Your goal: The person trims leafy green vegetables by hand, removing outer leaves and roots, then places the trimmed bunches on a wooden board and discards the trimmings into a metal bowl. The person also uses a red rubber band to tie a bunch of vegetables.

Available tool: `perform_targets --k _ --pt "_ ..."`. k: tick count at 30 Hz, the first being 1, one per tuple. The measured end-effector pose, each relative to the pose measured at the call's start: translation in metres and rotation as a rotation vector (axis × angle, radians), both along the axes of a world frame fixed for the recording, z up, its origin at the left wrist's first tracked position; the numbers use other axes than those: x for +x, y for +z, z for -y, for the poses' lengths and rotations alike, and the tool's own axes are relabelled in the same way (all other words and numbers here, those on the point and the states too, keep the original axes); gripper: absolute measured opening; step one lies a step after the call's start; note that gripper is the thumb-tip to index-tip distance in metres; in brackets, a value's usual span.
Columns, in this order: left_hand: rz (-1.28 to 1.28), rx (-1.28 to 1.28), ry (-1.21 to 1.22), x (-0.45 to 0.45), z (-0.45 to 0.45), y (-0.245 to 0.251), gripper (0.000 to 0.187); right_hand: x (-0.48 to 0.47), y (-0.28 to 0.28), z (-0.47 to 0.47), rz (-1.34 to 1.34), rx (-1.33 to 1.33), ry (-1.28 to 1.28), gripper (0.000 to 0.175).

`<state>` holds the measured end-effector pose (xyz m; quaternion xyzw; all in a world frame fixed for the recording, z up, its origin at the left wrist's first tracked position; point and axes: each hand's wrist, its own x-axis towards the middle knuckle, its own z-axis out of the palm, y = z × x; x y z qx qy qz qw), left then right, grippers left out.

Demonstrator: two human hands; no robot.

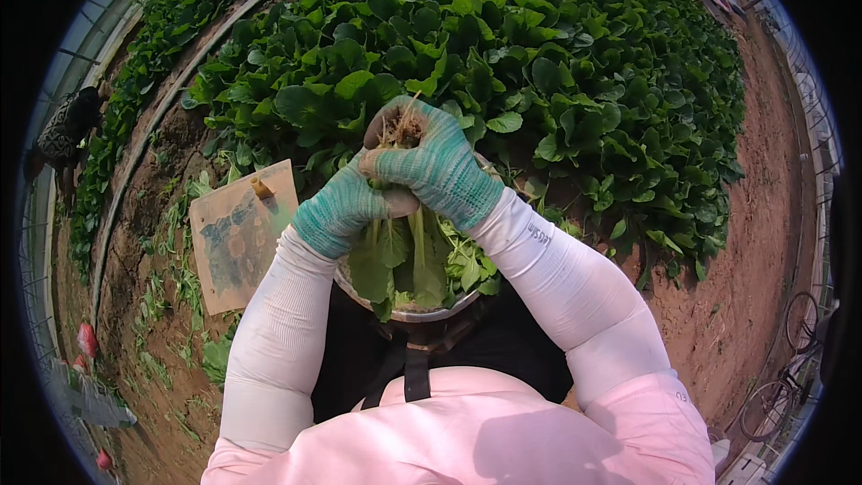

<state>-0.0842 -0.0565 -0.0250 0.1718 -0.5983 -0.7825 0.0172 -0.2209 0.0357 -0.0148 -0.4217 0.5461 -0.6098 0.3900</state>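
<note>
Both my hands wear green knit gloves and meet in front of my chest. My left hand [347, 205] is closed around the stems of a bunch of leafy greens [427, 259], held with its leaves hanging downward. Brown roots [403, 129] stick up at the top of the bunch. Curled about the root end, my right hand [438, 162] overlaps the left, and its fingers partly hide the stems. Beneath the leaves sits a round metal-rimmed basin [424, 316] between my legs, with more greens [475, 263] in it.
A worn board [236, 249] with a short peg [261, 187] lies left of me, among scattered leaves [155, 296]. Dense leafy plants [485, 47] grow ahead, beside a long hose [145, 121]. A person [67, 124] is at far left; a bicycle [768, 411] stands at right.
</note>
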Motion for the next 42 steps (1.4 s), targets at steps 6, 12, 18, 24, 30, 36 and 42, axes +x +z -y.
perform_targets --k 6,12,18,24,30,36,42 --pt "-0.012 0.313 0.150 -0.017 -0.029 -0.015 0.061 -0.029 -0.017 0.006 -0.441 -0.044 -0.102 0.053" --pt "0.028 0.109 0.229 -0.035 -0.034 -0.012 0.055 -0.130 -0.107 -0.017 -0.445 0.550 0.187 0.046" --pt "0.271 0.168 0.189 -0.046 -0.032 -0.007 0.061 -0.219 -0.279 -0.116 -1.014 1.675 0.413 0.030" --pt "0.439 0.061 0.181 -0.058 -0.026 -0.021 0.064 -0.278 -0.380 -0.192 -1.204 1.622 0.122 0.026" --pt "0.535 0.030 0.237 -0.068 -0.020 -0.032 0.065 -0.324 -0.441 -0.255 -0.970 1.875 -0.455 0.031" --pt "0.550 0.018 0.230 -0.068 -0.017 -0.040 0.064 -0.339 -0.438 -0.266 -1.018 1.798 -0.504 0.033" --pt "0.561 -0.021 0.174 -0.067 -0.017 -0.041 0.064 -0.347 -0.418 -0.274 -1.002 1.818 -0.534 0.036"
